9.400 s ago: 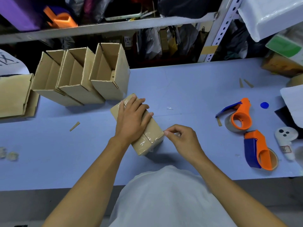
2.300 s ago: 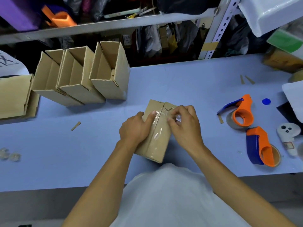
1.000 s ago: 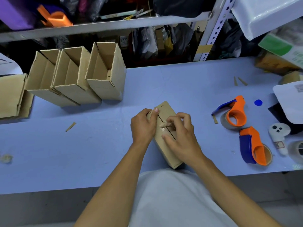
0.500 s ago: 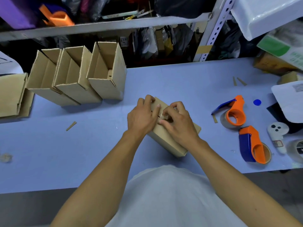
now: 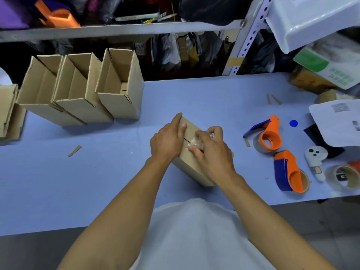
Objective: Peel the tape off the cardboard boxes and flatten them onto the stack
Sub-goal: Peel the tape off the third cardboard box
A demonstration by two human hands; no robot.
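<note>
L hand [image 5: 167, 141] steadies box [image 5: 191, 164], R hand [image 5: 212, 151] pinches clear tape [image 5: 194, 142].

A pale blue worktable [image 5: 78, 182] fills the room's middle, its near edge meeting grey floor [image 5: 29, 250]. Beyond the grip, a grey metal shelf [image 5: 120, 31] spans the back, crammed with dark bags, carried by a perforated white upright [image 5: 247, 41] up to the right.
</note>
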